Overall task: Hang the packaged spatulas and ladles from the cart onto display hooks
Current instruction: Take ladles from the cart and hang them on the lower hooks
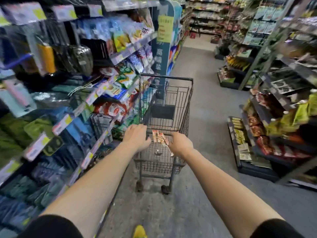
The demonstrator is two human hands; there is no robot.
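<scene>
Fingertips of both hands out of sight, curled down over the near rail of the wire cart (165, 77). Left hand (136, 138) gripping the rail's left end, right hand (181, 143) gripping its right end, only the backs and knuckles showing. Rail itself mostly covered by the grips.

Between the two hands, lying across the cart's near end, a few flat orange-and-white packets (159, 137); too smeared to read or to tell what is inside. Just below them, on the mesh, a small crumpled scrap (158, 153), unclear. At the far end of the basket, a dark panel (162, 112).

Left of the left hand, tiered shelves (61, 124) with price tags, badly blurred by motion. Higher up, beyond that hand, hanging goods: dark mesh-like utensils in clear wrap (80, 57) and something with a yellow handle (47, 57), neither sharp enough to name. Ahead of the cart, a teal end panel (162, 54) with pale characters.

Right of the right hand, across the aisle, low racks of bagged goods (257, 133), cut off at the frame edge.

Underneath, a grey, worn concrete floor (211, 117), running far ahead into more shelving. Nearest the camera, black sleeves (51, 227) and the tip of a yellow shoe (139, 231), cropped at the bottom edge.
</scene>
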